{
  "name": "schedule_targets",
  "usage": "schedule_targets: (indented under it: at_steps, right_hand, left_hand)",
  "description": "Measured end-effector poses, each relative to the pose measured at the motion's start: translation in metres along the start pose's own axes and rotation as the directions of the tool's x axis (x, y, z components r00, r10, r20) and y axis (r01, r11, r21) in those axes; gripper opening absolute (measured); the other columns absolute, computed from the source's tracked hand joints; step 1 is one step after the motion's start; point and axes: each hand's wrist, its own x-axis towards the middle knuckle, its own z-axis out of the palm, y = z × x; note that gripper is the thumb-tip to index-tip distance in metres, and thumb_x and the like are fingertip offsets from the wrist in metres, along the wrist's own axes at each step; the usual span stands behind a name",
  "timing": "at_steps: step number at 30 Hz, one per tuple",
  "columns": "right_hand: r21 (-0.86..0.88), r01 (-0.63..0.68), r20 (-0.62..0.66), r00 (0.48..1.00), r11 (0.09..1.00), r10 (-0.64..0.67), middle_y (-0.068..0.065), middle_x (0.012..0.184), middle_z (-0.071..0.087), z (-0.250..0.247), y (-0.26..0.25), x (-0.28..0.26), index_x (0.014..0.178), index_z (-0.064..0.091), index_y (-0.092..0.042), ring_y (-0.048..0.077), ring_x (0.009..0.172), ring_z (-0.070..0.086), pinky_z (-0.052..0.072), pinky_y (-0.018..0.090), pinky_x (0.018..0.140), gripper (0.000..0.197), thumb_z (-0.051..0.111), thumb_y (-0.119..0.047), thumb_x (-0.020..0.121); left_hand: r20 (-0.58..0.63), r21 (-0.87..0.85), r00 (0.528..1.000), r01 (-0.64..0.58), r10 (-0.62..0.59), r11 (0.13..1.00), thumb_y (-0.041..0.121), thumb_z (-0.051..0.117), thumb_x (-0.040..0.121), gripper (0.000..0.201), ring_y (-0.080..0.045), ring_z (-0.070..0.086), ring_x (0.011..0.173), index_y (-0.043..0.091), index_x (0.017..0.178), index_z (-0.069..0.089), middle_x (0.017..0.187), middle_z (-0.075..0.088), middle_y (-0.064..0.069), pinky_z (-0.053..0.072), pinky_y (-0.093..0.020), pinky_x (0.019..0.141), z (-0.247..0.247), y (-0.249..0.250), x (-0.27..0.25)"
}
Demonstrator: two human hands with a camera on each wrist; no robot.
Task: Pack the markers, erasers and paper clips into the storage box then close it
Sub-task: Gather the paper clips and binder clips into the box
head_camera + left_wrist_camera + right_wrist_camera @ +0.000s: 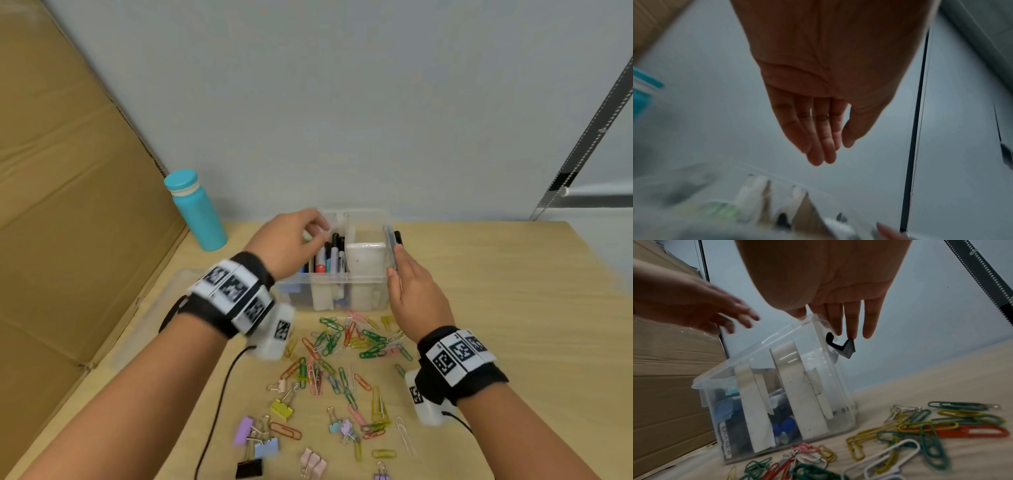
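Observation:
The clear storage box (294, 291) stands at the middle of the table. Its left compartment holds several markers (329, 255) and its right one a white eraser (364, 257). My left hand (317, 228) hovers over the marker side; its fingers (818, 146) are straight and empty. The right hand (394, 263) lies flat along the box's right wall (838, 382), fingers straight, with a fingertip (852, 332) touching the black latch (842, 347). Coloured paper clips (342, 346) lie scattered in front of the box.
Several binder clips (263, 442) lie near the front edge. The clear lid (161, 301) rests on the table left of the box. A teal bottle (195, 209) stands at the back left beside a cardboard sheet (68, 205). A wall is close behind.

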Motion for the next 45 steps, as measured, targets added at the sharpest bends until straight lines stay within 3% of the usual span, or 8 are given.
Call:
schedule_targets:
  at_steps: [10, 15, 19, 29, 34, 40, 42, 45]
  right_hand:
    - [-0.107, 0.146, -0.106, 0.982, 0.983, -0.158, 0.007, 0.134, 0.042, -0.011, -0.039, -0.032, 0.133, 0.044, -0.014, 0.022, 0.124, 0.036, 0.039, 0.036, 0.103, 0.045, 0.054, -0.027, 0.091]
    - [0.081, 0.290, 0.511, 0.809, 0.954, -0.290, -0.013, 0.094, 0.050, 0.001, -0.065, -0.086, 0.102, 0.052, -0.026, 0.007, 0.080, 0.051, 0.044, 0.021, 0.069, 0.016, 0.056, -0.036, 0.090]
    - [-0.017, 0.283, 0.749, 0.639, 0.959, -0.175, -0.005, 0.106, 0.050, 0.022, -0.061, -0.113, 0.103, 0.052, -0.021, 0.017, 0.089, 0.055, 0.049, 0.032, 0.076, 0.031, 0.066, -0.038, 0.081]
    - [0.204, -0.100, 0.560, 0.828, 0.974, -0.032, -0.012, 0.087, 0.054, 0.022, -0.047, -0.115, 0.094, 0.061, -0.023, 0.001, 0.071, 0.050, 0.042, 0.013, 0.066, 0.013, 0.061, -0.013, 0.087]
    - [0.412, -0.391, 0.540, 0.832, 0.823, 0.125, 0.003, 0.096, 0.062, 0.016, -0.035, -0.110, 0.097, 0.065, -0.024, 0.011, 0.076, 0.059, 0.052, 0.022, 0.069, 0.016, 0.058, -0.011, 0.092]
    - [0.616, -0.750, 0.711, 0.661, 0.242, 0.241, 0.014, 0.075, 0.053, 0.018, -0.047, -0.111, 0.078, 0.057, -0.003, 0.025, 0.064, 0.055, 0.049, 0.033, 0.057, 0.029, 0.032, -0.001, 0.092]
    - [0.583, -0.750, 0.722, 0.655, 0.312, 0.225, 0.010, 0.069, 0.049, 0.021, -0.051, -0.111, 0.075, 0.055, -0.006, 0.020, 0.057, 0.047, 0.041, 0.029, 0.052, 0.028, 0.035, -0.010, 0.094]
    - [0.378, -0.535, 0.672, 0.720, 0.755, 0.173, -0.001, 0.065, 0.050, 0.025, -0.058, -0.114, 0.075, 0.053, -0.014, 0.008, 0.051, 0.043, 0.038, 0.022, 0.050, 0.020, 0.055, -0.025, 0.092]
  left_hand:
    - [0.396, 0.098, 0.901, 0.150, -0.177, 0.984, 0.026, 0.060, 0.087, 0.021, -0.001, 0.057, 0.088, 0.033, 0.106, 0.061, 0.101, 0.056, 0.021, 0.048, -0.019, 0.077, 0.050, -0.083, -0.149]
    - [0.397, 0.121, 0.896, 0.166, -0.201, 0.979, 0.031, 0.060, 0.087, 0.028, -0.009, 0.058, 0.092, 0.028, 0.114, 0.058, 0.108, 0.056, 0.013, 0.049, -0.026, 0.082, 0.081, -0.091, -0.158]
    - [0.375, 0.175, 0.907, 0.134, -0.192, 0.975, 0.035, 0.061, 0.085, 0.021, -0.005, 0.053, 0.086, 0.029, 0.105, 0.057, 0.106, 0.057, 0.013, 0.047, -0.023, 0.077, 0.092, -0.091, -0.156]
    - [0.364, 0.039, 0.915, 0.173, -0.176, 0.984, 0.027, 0.064, 0.081, 0.014, -0.013, 0.060, 0.085, 0.029, 0.085, 0.050, 0.092, 0.060, 0.009, 0.052, -0.031, 0.078, 0.088, -0.095, -0.149]
    - [0.326, -0.197, 0.930, 0.239, -0.166, 0.951, 0.014, 0.060, 0.085, 0.015, -0.006, 0.054, 0.072, 0.024, 0.093, 0.052, 0.082, 0.058, 0.008, 0.049, -0.023, 0.073, 0.079, -0.105, -0.152]
    - [0.324, -0.248, 0.939, 0.202, -0.116, 0.948, 0.005, 0.045, 0.089, 0.015, -0.018, 0.050, 0.082, 0.016, 0.080, 0.046, 0.087, 0.053, -0.002, 0.043, -0.030, 0.076, 0.078, -0.098, -0.157]
    - [0.353, -0.219, 0.927, 0.212, -0.125, 0.953, 0.008, 0.040, 0.094, 0.017, -0.015, 0.041, 0.070, 0.013, 0.077, 0.041, 0.077, 0.046, -0.002, 0.039, -0.031, 0.068, 0.079, -0.092, -0.158]
    - [0.427, -0.159, 0.892, 0.237, -0.150, 0.958, 0.016, 0.042, 0.093, 0.013, -0.012, 0.039, 0.069, 0.013, 0.080, 0.042, 0.080, 0.046, -0.001, 0.037, -0.028, 0.068, 0.081, -0.084, -0.161]
